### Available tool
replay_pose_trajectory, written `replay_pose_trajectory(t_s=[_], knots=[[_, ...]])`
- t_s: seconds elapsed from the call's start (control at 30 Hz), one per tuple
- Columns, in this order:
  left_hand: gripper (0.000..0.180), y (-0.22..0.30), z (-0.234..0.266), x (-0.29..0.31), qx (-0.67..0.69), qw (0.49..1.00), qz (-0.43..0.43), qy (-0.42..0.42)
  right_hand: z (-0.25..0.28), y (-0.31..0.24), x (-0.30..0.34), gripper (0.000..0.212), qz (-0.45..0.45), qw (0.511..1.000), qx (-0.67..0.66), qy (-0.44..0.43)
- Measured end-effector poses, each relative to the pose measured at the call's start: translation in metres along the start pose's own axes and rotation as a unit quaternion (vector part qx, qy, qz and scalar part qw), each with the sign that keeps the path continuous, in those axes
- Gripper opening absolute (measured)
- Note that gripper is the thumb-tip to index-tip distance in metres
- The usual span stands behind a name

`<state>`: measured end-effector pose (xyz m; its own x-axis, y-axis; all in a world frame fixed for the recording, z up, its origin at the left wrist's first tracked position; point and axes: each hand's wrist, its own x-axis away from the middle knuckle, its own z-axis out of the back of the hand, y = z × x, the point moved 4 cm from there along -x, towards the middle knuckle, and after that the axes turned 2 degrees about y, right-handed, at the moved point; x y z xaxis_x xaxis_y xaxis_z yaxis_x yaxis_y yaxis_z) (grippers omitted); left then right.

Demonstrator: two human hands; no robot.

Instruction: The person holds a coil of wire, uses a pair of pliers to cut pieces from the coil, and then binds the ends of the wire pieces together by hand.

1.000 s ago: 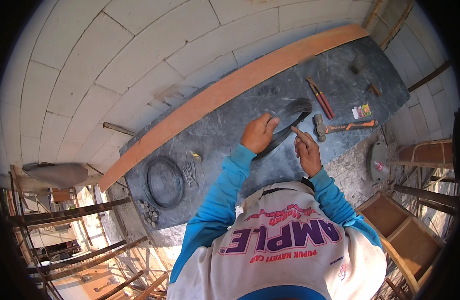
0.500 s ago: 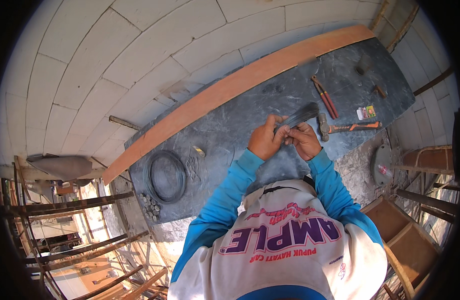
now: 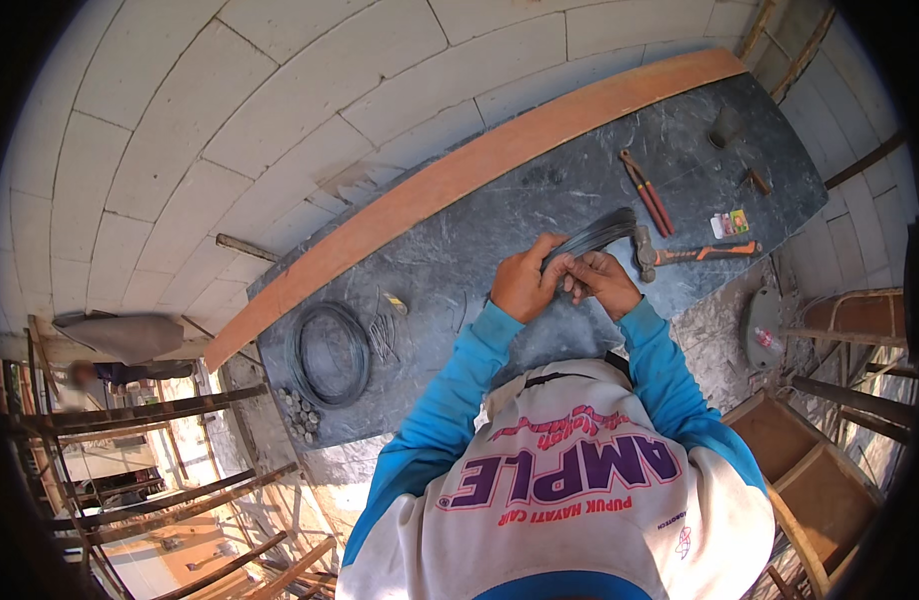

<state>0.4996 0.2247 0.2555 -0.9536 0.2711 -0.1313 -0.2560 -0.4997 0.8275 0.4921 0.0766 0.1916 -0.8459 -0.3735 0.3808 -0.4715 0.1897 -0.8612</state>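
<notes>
My left hand [image 3: 525, 282] is closed around the near end of a bundle of thin dark wires [image 3: 605, 229]. The free ends of the bundle fan out to the upper right, over the dark tabletop. My right hand [image 3: 606, 286] is right beside it, its thumb and fingers pinched together at the held end of the wires; whether it grips a single strand is too small to tell. Just past the wire tips lies a claw hammer [image 3: 647, 256] with an orange and black handle. Red-handled pincers [image 3: 651, 198] lie beyond the hammer.
The dark table [image 3: 450, 240] carries a wire coil [image 3: 361, 352], short loose wires [image 3: 383, 338] and several small grey lumps [image 3: 300, 415] on the left. A long wooden board [image 3: 460, 180] runs along its far edge, by a block wall [image 3: 310, 90]. A small colourful packet [image 3: 730, 223] lies right.
Both hands stay at the bundle; the right fingers have curled a little and the left hand has shifted slightly left. At the far left, a blurred, dark-clothed person has appeared in the background.
</notes>
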Motion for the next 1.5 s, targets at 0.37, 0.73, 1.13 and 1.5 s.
replay_pose_trajectory(t_s=[0.37, 0.73, 1.13, 1.5], knots=[[0.031, 0.001, -0.003, -0.007, -0.036, 0.999, -0.018, -0.006, 0.003, -0.003, -0.006, 0.019, 0.116, 0.992, -0.034, 0.043], [0.028, 0.003, -0.004, -0.007, -0.051, 0.999, -0.009, -0.009, -0.002, -0.021, 0.032, 0.018, 0.046, 0.994, -0.037, 0.089], [0.036, -0.033, 0.017, -0.021, -0.023, 0.999, 0.027, 0.04, 0.075, 0.063, -0.013, 0.013, -0.059, 0.974, 0.174, 0.133], [0.033, -0.081, 0.039, 0.064, 0.102, 0.981, 0.021, 0.166, 0.044, 0.074, -0.027, 0.014, 0.088, 0.827, -0.554, -0.023]])
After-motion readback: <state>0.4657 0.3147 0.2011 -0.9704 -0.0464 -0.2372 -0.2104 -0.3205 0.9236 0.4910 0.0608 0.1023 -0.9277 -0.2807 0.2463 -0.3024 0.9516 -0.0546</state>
